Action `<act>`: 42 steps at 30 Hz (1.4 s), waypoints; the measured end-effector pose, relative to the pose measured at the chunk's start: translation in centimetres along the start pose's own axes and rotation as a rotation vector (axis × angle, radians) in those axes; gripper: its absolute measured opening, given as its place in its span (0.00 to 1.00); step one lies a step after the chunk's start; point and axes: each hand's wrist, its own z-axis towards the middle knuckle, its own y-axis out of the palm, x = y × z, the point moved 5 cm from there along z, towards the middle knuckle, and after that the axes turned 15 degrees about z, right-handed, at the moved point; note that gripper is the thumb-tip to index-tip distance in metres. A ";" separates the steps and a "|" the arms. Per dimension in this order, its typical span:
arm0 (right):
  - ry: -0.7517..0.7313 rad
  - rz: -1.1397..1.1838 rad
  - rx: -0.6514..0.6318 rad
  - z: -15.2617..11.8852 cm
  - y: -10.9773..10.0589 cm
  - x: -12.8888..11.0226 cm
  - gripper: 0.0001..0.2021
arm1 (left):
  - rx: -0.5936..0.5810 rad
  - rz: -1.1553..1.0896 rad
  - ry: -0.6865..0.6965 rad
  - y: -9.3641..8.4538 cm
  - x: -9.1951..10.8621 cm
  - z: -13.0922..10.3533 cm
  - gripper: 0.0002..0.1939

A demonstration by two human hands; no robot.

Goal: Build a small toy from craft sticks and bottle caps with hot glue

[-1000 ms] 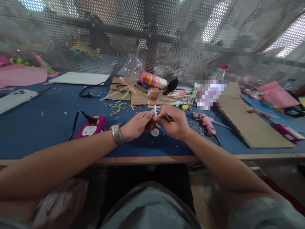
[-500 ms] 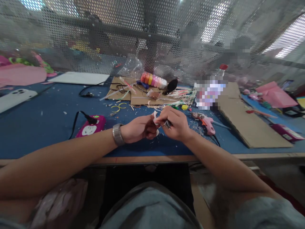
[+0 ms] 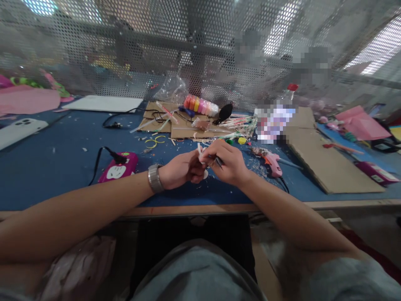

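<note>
Head view: left hand (image 3: 180, 170) and right hand (image 3: 228, 162) pinch a white strip (image 3: 199, 149), leaning further left than before.

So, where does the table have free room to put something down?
Mostly bare blue tabletop lies between the white smartphone and purple power socket. A smaller patch lies between the pink glue gun and large cardboard sheet. Beyond the right hand, thin sticks crowd it.

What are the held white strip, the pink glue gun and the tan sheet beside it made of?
White strip: perhaps paper or plastic; matte, too small to settle. Pink glue gun: probably plastic, smooth and evenly colored. Tan sheet: likely cardboard, dull brown and flat.
</note>
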 end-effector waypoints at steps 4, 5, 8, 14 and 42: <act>0.077 0.000 0.043 0.0 -0.4 1.0 0.02 | 0.089 -0.001 0.053 -0.9 0.2 0.4 0.24; 0.077 0.009 0.049 0.0 -0.5 1.1 0.02 | 0.098 0.009 0.067 -1.1 0.2 0.4 0.24; 0.073 0.035 0.058 0.0 -0.6 1.2 0.04 | 0.110 0.059 0.116 -1.3 0.1 0.6 0.26; 0.134 0.083 0.101 -0.1 -0.7 1.2 0.06 | 0.157 0.198 0.273 -1.8 0.5 0.4 0.28; 0.044 0.028 0.044 0.1 -0.2 0.5 0.04 | 0.065 -0.005 0.102 0.0 0.5 0.2 0.22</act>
